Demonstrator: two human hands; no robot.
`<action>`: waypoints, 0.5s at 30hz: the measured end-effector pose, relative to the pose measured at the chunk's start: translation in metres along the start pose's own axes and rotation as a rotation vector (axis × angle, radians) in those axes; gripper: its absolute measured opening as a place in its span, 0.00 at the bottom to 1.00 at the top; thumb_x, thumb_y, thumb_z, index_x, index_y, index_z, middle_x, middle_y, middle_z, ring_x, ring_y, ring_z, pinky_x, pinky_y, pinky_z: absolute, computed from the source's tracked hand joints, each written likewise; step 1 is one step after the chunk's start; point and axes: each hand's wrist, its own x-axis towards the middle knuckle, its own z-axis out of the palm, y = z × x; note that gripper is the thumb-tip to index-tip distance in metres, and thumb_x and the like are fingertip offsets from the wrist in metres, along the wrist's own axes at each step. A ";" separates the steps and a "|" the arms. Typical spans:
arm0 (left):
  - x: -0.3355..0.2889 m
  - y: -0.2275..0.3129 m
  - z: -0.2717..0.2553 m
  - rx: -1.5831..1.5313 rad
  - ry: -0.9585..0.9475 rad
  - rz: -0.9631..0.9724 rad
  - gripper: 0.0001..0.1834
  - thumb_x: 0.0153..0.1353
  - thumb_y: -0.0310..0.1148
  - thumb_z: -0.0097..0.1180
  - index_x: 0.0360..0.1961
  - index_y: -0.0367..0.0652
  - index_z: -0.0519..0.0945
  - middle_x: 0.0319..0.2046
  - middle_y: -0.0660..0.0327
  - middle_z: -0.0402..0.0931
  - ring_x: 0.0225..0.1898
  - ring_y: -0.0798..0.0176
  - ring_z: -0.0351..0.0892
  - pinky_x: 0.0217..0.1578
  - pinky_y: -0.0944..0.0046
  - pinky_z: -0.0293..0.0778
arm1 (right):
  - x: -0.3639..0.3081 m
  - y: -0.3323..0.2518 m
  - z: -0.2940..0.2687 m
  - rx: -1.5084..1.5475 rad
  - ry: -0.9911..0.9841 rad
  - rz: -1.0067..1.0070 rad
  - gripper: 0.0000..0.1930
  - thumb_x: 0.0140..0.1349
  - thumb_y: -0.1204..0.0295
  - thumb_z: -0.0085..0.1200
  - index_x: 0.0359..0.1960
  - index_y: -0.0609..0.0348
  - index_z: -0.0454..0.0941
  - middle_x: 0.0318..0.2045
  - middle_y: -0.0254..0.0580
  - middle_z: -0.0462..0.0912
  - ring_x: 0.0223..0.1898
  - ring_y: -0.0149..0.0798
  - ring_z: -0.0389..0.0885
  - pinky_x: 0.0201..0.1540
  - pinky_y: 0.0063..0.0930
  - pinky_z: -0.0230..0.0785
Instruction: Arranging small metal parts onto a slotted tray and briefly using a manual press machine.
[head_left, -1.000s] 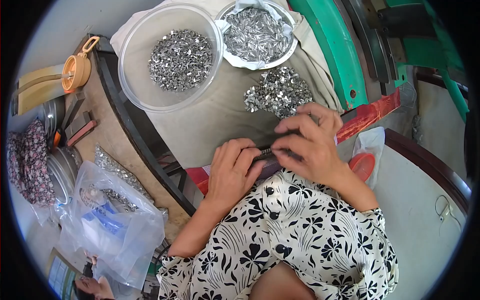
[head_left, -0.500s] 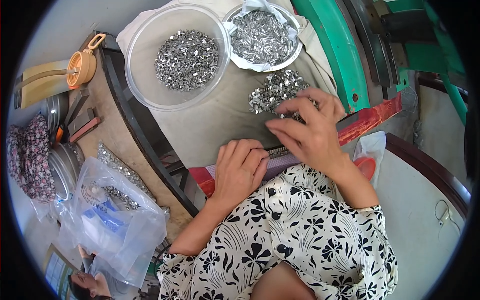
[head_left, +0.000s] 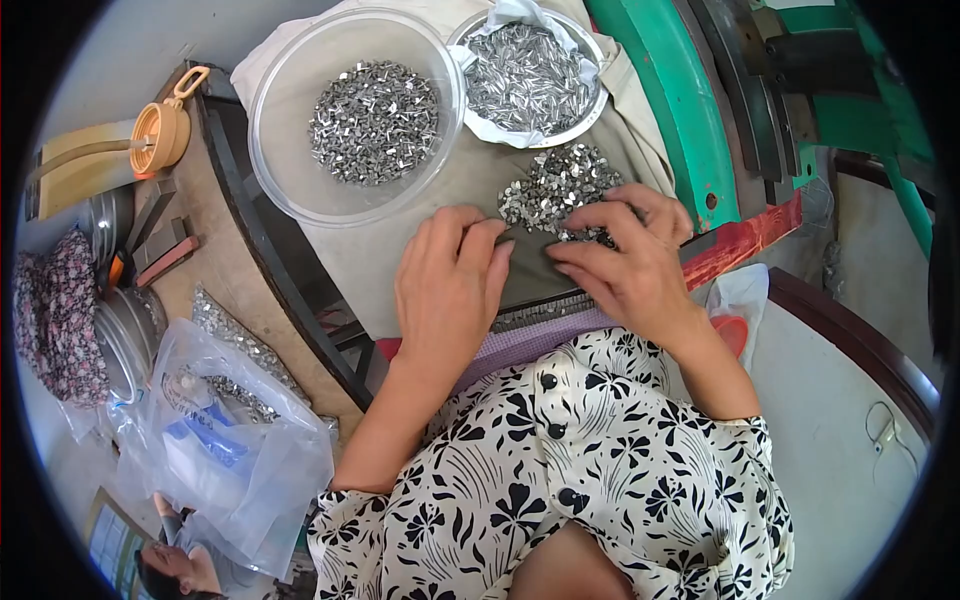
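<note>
A heap of small shiny metal pieces lies on the grey-green cloth in front of me. My right hand rests at its near right side, fingers curled over the heap's edge and thumb bent toward the forefinger. To the left of the heap is my left hand, its thumb and forefinger drawn together. What either hand pinches, if anything, is too small to make out. Below my fingers, along the cloth's near edge, runs a narrow row of small grey metal pieces, next to a purple checked strip.
Behind stand a clear plastic tub of metal bits and a lined metal bowl of slender silvery pieces. Green machinery borders the right. At left, a side table bears plastic bags. Another person is at lower left.
My left hand has moved up and away from the near edge to beside the heap, uncovering more of the metal row. My right hand has shifted only slightly.
</note>
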 end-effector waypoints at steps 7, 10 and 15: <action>0.002 0.003 0.002 0.030 -0.013 0.012 0.07 0.52 0.26 0.65 0.33 0.42 0.80 0.37 0.61 0.74 0.37 0.54 0.75 0.37 0.56 0.71 | -0.010 0.002 -0.005 -0.009 0.048 0.116 0.09 0.45 0.69 0.70 0.30 0.44 0.87 0.42 0.26 0.81 0.53 0.44 0.70 0.56 0.40 0.51; -0.007 0.006 0.000 0.036 -0.016 0.030 0.08 0.52 0.25 0.65 0.33 0.42 0.80 0.36 0.61 0.74 0.36 0.54 0.75 0.37 0.56 0.71 | -0.005 -0.002 0.004 0.011 0.075 0.088 0.09 0.45 0.68 0.71 0.30 0.45 0.86 0.42 0.25 0.81 0.53 0.44 0.70 0.56 0.40 0.51; -0.018 0.007 -0.001 -0.018 0.007 -0.004 0.09 0.51 0.23 0.65 0.34 0.41 0.80 0.36 0.59 0.74 0.37 0.53 0.76 0.37 0.56 0.73 | 0.005 -0.011 0.014 -0.038 0.067 0.083 0.08 0.44 0.68 0.70 0.27 0.45 0.85 0.43 0.24 0.80 0.54 0.44 0.70 0.53 0.42 0.52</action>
